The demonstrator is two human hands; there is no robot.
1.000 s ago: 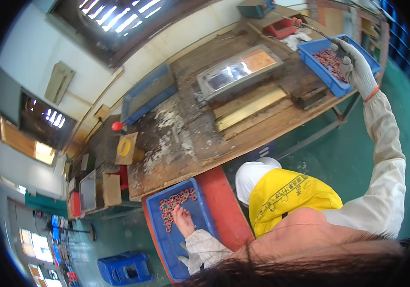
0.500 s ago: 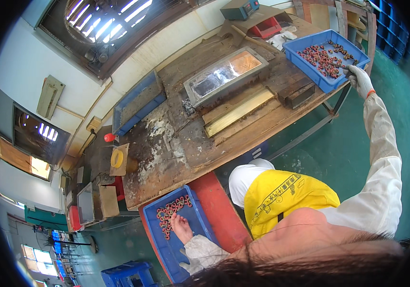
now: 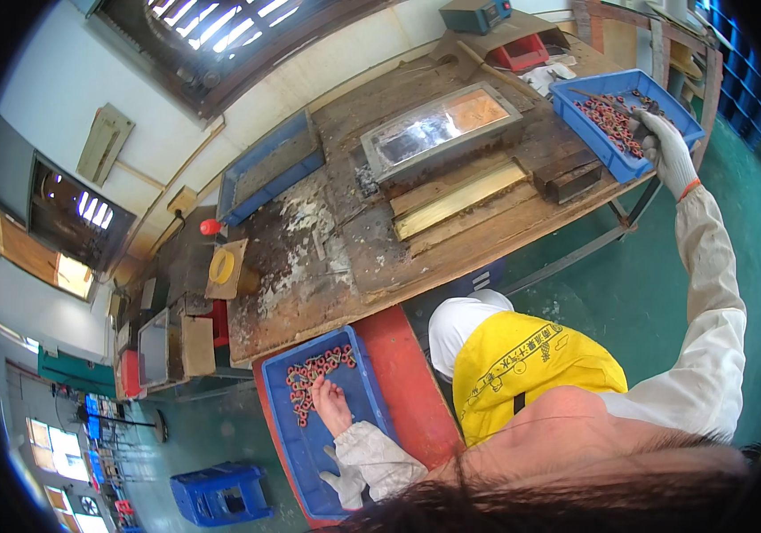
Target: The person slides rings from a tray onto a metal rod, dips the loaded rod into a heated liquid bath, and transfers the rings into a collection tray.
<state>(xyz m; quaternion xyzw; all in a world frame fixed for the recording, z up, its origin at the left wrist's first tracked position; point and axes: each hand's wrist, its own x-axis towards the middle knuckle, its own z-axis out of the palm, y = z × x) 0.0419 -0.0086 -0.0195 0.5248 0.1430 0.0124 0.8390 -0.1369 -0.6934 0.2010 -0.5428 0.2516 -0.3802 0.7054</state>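
My bare left hand (image 3: 333, 406) is over a blue tray (image 3: 380, 391), fingers loosely curled and apart, its fingertips beside small copper-red ring-shaped coils (image 3: 302, 391). I see nothing held in it. A white glove (image 3: 345, 480) lies near that forearm in the same tray. Far off to the right, my right hand (image 3: 667, 149), in a white knitted glove, reaches over the near rim of a second blue tray (image 3: 607, 167). Its fingers are closed on a dark, slender tool (image 3: 640, 124) whose exact kind I cannot make out. More red coils (image 3: 607, 120) lie in a heap under it.
Between the trays runs a stained wooden workbench (image 3: 354, 266) with a metal-framed glass-topped box (image 3: 442, 133), a golden strip (image 3: 460, 200) and a dark metal block (image 3: 569, 180). A long blue bin (image 3: 269, 173) is against the wall. The left tray rests on a red surface (image 3: 402, 373).
My right hand has moved farther in over its tray, and the dark tool now shows more plainly. The left hand stays by the coils. The whole view has shifted slightly.
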